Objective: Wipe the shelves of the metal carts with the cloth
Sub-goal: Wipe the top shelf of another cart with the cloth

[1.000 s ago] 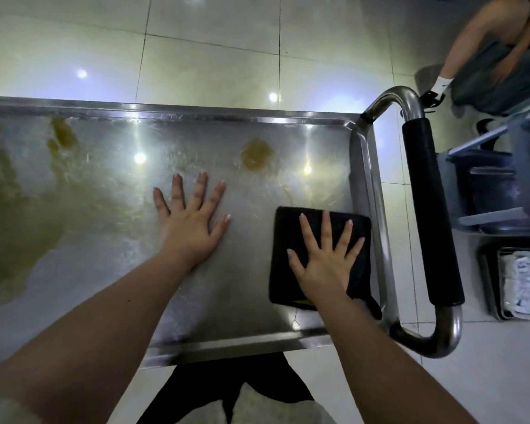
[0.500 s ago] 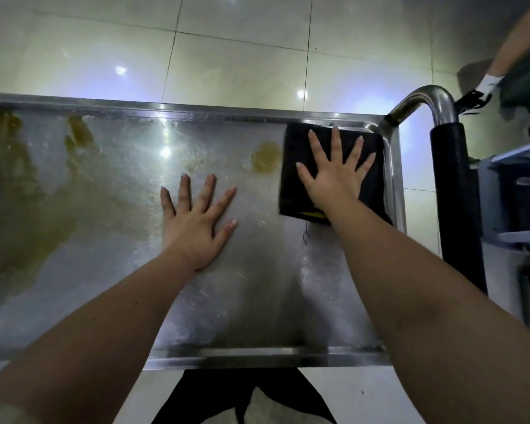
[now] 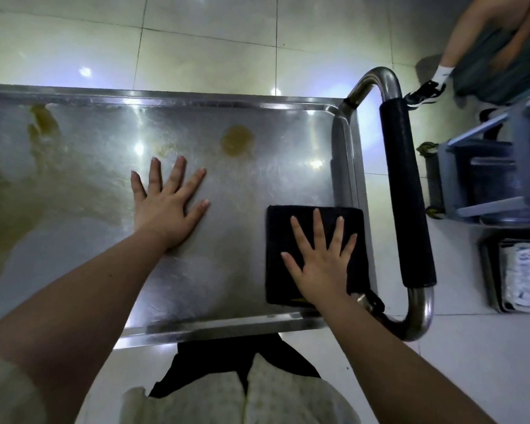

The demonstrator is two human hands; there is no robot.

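Mid-wipe: right hand (image 3: 320,264), fingers flat, presses cloth (image 3: 282,228) on shelf (image 3: 242,240); left hand (image 3: 166,206) (flat, empty) braces. Next, probably, the stain (image 3: 237,144).

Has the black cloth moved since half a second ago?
Yes. The cloth, under the right hand, slid along the right rim of the shelf from the far corner to the near one, away from the round brown stain.

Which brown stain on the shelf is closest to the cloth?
The lone small round stain, beyond and left of the black cloth under the right hand; the other stains smear across the left end of the shelf.
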